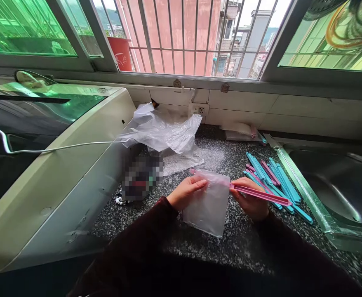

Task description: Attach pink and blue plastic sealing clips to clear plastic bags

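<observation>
My left hand (185,193) is closed on the left side of a small translucent plastic bag (207,212), thumb lying over its front near the top. A pink bag sealing clip (261,194) meets the bag's upper right corner, its long arm pointing out to the right. My right hand (251,203) is closed around that clip near the corner, with some fingers hidden behind it. More pink shows through the bag's upper part, and a pink end sticks out at its top left. Just beyond my right hand lies a pile of blue and pink sealing clips (287,181).
A metal sink (317,206) borders the speckled counter (181,243) on the right. Crumpled clear plastic (168,132) and a blurred-out dark object (140,177) lie left of centre. A large white appliance (85,165) with a cable stands left. Flat plastic packets (238,133) rest against the wall.
</observation>
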A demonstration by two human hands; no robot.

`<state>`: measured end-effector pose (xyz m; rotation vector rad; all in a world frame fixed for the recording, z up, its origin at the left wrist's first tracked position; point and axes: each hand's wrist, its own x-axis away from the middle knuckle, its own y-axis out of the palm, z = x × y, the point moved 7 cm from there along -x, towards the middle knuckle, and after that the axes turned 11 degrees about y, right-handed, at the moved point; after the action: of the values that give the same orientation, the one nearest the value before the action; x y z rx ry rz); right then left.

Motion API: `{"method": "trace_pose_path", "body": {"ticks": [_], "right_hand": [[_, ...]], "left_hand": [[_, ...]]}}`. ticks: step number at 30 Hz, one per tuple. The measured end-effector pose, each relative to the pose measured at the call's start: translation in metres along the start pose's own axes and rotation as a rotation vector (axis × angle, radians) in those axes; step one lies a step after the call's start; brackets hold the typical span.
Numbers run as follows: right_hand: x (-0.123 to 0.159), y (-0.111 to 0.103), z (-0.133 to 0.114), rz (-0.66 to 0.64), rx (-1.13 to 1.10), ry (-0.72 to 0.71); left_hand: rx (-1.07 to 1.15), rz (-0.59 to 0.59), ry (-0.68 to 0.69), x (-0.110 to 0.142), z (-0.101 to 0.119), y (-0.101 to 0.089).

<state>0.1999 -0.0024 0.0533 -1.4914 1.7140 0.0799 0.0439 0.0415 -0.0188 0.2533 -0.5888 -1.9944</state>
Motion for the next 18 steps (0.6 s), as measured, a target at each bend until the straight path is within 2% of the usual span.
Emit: {"method": "trace_pose_path", "body": {"ticks": [4, 10, 14, 18], "right_hand": [[0.001, 0.004, 0.004, -0.043, -0.023, 0.025], [0.002, 0.012, 0.014, -0.101, -0.094, 0.123], [0.003, 0.014, 0.013, -0.124, -0.046, 0.111], [0.002, 0.012, 0.010, -0.094, 0.004, 0.065]], "left_hand": [[-0.017, 0.026, -0.023, -0.001, -0.004, -0.004], [0.021, -0.038, 0.052, -0.002, 0.004, 0.003], [0.028, 0.025, 0.072, -0.004, 0.004, -0.002], [0.021, 0.117, 0.098, -0.006, 0.003, -0.013]]}}
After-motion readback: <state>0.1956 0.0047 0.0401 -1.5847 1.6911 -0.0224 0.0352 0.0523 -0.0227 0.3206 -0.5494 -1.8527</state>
